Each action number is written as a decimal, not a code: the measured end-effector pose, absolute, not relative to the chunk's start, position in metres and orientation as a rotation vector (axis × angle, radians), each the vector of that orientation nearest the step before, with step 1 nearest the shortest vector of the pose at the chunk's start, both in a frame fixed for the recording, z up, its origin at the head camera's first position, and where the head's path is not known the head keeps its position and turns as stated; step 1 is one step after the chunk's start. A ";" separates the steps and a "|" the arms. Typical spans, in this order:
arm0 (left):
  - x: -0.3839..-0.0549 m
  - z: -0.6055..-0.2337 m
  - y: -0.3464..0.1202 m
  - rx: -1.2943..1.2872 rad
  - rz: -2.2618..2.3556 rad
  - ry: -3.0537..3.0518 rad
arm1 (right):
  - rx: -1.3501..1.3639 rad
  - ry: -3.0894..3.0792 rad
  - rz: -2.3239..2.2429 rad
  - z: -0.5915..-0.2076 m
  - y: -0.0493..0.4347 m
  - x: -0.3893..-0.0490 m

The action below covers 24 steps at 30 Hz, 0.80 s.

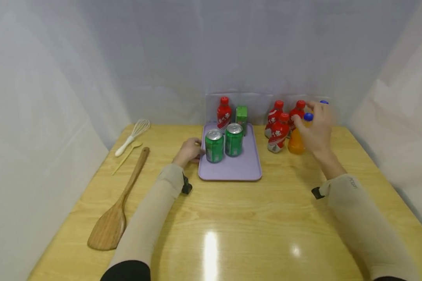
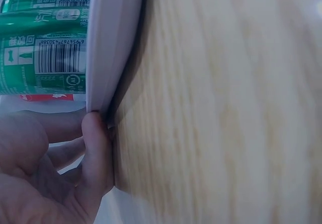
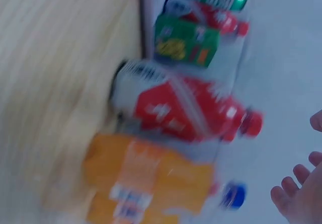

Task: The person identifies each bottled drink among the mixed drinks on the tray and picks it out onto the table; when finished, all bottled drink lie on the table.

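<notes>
On a lilac tray stand two green drink cans, a red bottle and a small green carton. My left hand pinches the tray's left rim; in the left wrist view the thumb lies against that rim, close by the cans. Over at the right, my right hand is held with thumb and fingers apart, overlapping an orange drink bottle with a blue cap. In the right wrist view its fingertips stand clear of the bottles, holding nothing.
Several red bottles are grouped right of the tray, and a second blue cap shows behind my right hand. To the left lie a whisk, a thin yellow spoon and a long wooden turner. White sheeting encloses the table.
</notes>
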<state>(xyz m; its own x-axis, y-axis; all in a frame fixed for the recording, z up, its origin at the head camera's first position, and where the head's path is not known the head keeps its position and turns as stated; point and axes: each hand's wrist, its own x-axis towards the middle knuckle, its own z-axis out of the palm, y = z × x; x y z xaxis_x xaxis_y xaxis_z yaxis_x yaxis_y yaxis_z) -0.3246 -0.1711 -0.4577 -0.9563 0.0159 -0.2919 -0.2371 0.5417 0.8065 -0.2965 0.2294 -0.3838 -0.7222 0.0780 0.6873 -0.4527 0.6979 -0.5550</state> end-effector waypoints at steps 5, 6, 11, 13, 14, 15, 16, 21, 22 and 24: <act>-0.326 -0.456 -0.170 -0.187 1.387 2.511 | 0.428 -2.271 0.957 -0.371 0.182 -0.303; -0.325 -0.456 -0.169 -0.188 1.387 2.508 | 0.442 -2.311 0.960 -0.370 0.173 -0.305; -0.322 -0.458 -0.171 -0.205 1.395 2.503 | 0.491 -2.538 0.901 -0.373 0.134 -0.327; -0.320 -0.459 -0.173 -0.217 1.398 2.507 | 0.499 -2.616 0.893 -0.374 0.119 -0.337; -0.319 -0.459 -0.173 -0.222 1.398 2.509 | 0.496 -2.650 0.898 -0.374 0.112 -0.341; -0.318 -0.459 -0.174 -0.224 1.395 2.513 | 0.491 -2.683 0.902 -0.375 0.106 -0.345; -0.318 -0.459 -0.174 -0.226 1.394 2.516 | 0.486 -2.711 0.904 -0.375 0.100 -0.349; -0.316 -0.458 -0.172 -0.219 1.408 2.524 | 0.459 -2.842 0.876 -0.379 0.081 -0.364; -0.315 -0.458 -0.171 -0.220 1.413 2.521 | 0.459 -2.858 0.871 -0.379 0.079 -0.365; -0.314 -0.457 -0.170 -0.221 1.420 2.514 | 0.463 -2.881 0.861 -0.380 0.075 -0.369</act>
<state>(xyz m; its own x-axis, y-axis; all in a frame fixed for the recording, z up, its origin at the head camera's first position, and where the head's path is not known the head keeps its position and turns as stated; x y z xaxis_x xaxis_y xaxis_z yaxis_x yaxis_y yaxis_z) -0.3138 -0.1696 -0.4573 -0.9586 -0.0111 -0.2845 -0.2494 0.5148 0.8203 -0.3686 0.0749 -0.3798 -0.9489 -0.2593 0.1797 -0.3153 0.7940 -0.5198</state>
